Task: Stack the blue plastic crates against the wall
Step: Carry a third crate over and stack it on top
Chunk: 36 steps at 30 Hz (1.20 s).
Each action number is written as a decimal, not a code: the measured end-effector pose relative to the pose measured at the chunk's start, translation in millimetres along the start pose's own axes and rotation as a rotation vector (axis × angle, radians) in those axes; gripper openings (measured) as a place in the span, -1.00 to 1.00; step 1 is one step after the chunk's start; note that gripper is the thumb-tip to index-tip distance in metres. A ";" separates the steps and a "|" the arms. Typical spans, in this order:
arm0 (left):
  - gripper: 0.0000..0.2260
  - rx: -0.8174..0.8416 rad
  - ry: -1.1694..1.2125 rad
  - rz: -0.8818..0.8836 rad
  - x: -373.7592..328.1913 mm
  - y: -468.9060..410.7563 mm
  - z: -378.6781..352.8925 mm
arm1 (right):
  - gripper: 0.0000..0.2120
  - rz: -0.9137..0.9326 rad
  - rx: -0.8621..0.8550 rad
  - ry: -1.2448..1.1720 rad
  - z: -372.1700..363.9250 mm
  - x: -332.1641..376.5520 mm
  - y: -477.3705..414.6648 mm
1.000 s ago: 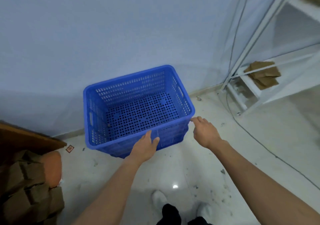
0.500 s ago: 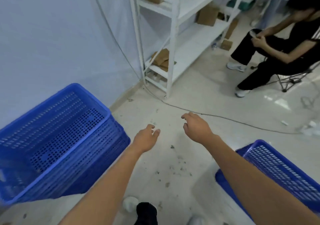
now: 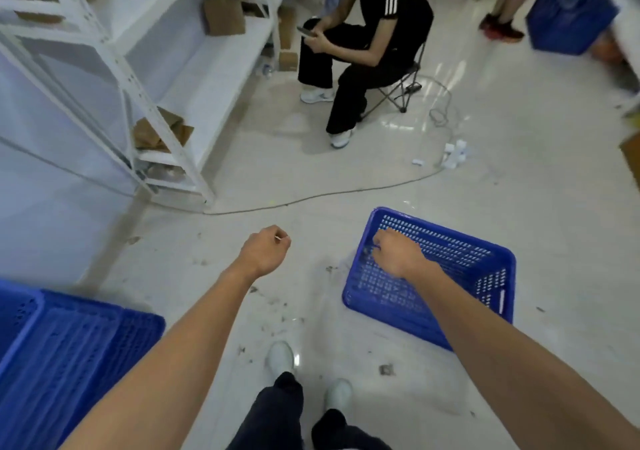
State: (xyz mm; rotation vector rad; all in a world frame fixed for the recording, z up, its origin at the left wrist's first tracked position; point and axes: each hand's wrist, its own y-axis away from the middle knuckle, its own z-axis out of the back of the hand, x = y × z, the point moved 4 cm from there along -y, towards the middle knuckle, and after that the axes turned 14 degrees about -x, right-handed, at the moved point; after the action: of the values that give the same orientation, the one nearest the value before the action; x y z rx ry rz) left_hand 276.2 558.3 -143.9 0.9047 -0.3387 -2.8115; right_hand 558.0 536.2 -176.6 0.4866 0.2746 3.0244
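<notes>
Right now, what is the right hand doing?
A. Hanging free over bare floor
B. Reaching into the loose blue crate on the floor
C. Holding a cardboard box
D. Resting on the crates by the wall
B: the right hand is down inside the loose blue crate, at its left wall; whether it grips cannot be told.

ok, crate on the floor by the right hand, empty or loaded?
Empty. The crate sits upright on the floor with only its perforated bottom showing; the right hand hides a small part.
</notes>
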 end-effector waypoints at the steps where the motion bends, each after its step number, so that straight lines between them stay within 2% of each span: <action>1: -0.77 0.038 -0.011 -0.012 -11.5 -4.8 -15.9 | -0.90 -0.031 0.011 0.000 -0.7 -20.4 0.1; 8: -0.75 0.284 -0.055 -0.065 -75.7 -53.5 -143.2 | -0.80 -0.289 0.098 0.029 -13.5 -154.4 -1.5; 15: -0.79 0.488 -0.158 -0.109 -126.7 -84.1 -245.5 | -0.70 -0.522 0.057 0.003 -13.2 -264.4 8.5; 18: -0.75 0.512 -0.198 -0.085 -139.0 -90.9 -279.2 | -0.66 -0.559 0.059 -0.017 -21.8 -308.7 6.3; 22: -0.59 0.558 -0.258 -0.040 -155.8 -91.9 -324.9 | -0.63 -0.524 0.109 -0.002 -39.0 -366.5 -8.6; 25: -0.54 0.523 -0.204 0.075 -163.7 -86.1 -370.4 | -0.64 -0.445 0.132 -0.007 -58.9 -411.0 -32.4; 28: -0.56 0.431 -0.114 0.270 -155.1 -66.9 -426.2 | -0.62 -0.342 0.146 -0.019 -86.5 -452.0 -57.3; 34: -0.65 0.476 -0.048 0.576 -133.4 1.4 -550.2 | -0.61 -0.187 0.144 -0.014 -146.2 -507.3 -77.9; 36: -0.56 0.460 -0.038 0.707 -120.3 13.0 -583.9 | -0.61 -0.166 0.152 0.003 -168.8 -522.4 -86.9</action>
State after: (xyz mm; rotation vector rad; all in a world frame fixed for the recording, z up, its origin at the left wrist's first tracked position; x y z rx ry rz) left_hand 718.8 478.1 -535.4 0.6252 -1.0970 -2.1205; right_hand 1002.9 545.1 -509.7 0.4455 0.5213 2.8560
